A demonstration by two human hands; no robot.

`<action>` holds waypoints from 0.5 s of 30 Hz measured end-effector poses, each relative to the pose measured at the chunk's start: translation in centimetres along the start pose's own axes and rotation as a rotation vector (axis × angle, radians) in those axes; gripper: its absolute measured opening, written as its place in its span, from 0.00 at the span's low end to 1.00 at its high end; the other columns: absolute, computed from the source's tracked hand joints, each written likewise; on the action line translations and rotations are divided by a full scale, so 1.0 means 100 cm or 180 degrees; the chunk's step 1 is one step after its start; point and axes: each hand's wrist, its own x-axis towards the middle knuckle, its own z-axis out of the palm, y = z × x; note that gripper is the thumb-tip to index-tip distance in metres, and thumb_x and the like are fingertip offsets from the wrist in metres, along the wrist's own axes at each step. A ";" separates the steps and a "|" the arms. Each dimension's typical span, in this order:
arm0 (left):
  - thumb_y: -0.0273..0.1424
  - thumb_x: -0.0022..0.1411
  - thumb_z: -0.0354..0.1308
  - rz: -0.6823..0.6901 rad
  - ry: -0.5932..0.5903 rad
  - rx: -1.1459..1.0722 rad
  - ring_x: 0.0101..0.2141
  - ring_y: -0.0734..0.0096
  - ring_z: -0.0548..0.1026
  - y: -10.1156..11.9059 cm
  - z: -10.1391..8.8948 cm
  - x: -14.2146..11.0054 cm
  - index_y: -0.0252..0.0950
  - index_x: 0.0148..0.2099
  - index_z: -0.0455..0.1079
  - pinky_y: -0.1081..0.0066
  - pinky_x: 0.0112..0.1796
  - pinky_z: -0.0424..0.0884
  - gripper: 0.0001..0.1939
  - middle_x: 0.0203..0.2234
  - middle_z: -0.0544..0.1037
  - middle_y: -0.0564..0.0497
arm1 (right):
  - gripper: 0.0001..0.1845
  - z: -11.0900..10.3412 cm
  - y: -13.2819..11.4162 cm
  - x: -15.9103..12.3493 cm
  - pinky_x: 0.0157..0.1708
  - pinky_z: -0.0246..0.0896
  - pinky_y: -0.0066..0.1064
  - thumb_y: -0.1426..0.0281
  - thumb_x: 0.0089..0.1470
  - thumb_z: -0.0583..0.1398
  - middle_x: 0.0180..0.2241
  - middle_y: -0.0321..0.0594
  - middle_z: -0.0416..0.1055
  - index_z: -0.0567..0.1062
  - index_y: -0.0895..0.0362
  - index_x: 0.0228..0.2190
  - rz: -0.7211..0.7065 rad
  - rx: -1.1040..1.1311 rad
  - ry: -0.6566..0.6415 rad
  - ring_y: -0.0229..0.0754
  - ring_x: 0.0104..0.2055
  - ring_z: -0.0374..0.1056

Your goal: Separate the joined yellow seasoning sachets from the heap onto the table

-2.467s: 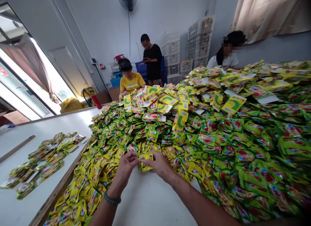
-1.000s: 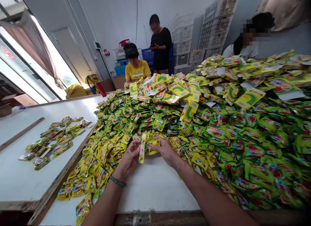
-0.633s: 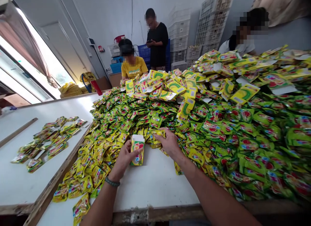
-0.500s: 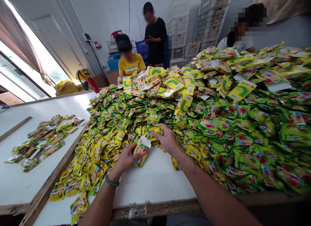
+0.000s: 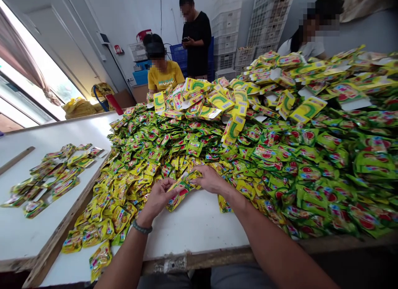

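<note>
My left hand is closed on a small yellow and green carton, held low over the white table. Touching the carton's far end, my right hand is closed on a few yellow sachets. Both hands sit at the near edge of a huge heap of green and yellow sachets that covers most of the table. Flat yellow cartons lie on top of the heap further back.
A smaller spread of sachets lies on a second white table to the left, past a wooden edge. A person in yellow sits at the far end, another stands in black, a third sits at the right. Crates are stacked behind.
My left hand turned the carton from upright to lying nearly flat, and my right hand gathered sachets from the heap and brought them to the carton's end. The camera tilted down.
</note>
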 end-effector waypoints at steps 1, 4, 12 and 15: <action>0.39 0.49 0.66 0.0069 -0.0036 0.0151 0.27 0.74 0.69 0.001 0.001 0.000 0.33 0.34 0.70 0.76 0.28 0.63 0.16 0.27 0.74 0.52 | 0.09 0.000 0.000 0.000 0.34 0.57 0.29 0.71 0.43 0.64 0.31 0.35 0.73 0.77 0.55 0.32 0.0039 -0.0027 -0.0010 0.43 0.35 0.67; 0.38 0.47 0.67 0.0201 -0.0040 0.0536 0.28 0.73 0.69 0.003 0.002 0.000 0.33 0.33 0.71 0.76 0.30 0.63 0.15 0.26 0.74 0.53 | 0.08 0.004 -0.001 -0.001 0.31 0.54 0.27 0.69 0.42 0.65 0.25 0.32 0.70 0.76 0.56 0.30 0.0108 0.0009 0.0199 0.40 0.30 0.64; 0.36 0.44 0.69 -0.0205 -0.0284 -0.0175 0.22 0.76 0.68 0.012 -0.001 -0.002 0.33 0.33 0.71 0.77 0.25 0.62 0.16 0.24 0.74 0.54 | 0.12 0.022 -0.002 0.005 0.34 0.56 0.29 0.64 0.45 0.64 0.32 0.37 0.72 0.75 0.57 0.33 0.0031 0.0285 0.0872 0.41 0.34 0.65; 0.36 0.43 0.69 -0.0355 -0.0449 -0.0322 0.20 0.77 0.67 0.012 -0.001 -0.001 0.32 0.33 0.72 0.76 0.23 0.61 0.16 0.22 0.74 0.54 | 0.11 0.028 -0.002 0.005 0.36 0.56 0.30 0.64 0.47 0.63 0.33 0.38 0.71 0.73 0.57 0.32 -0.0172 0.0184 0.0997 0.41 0.36 0.65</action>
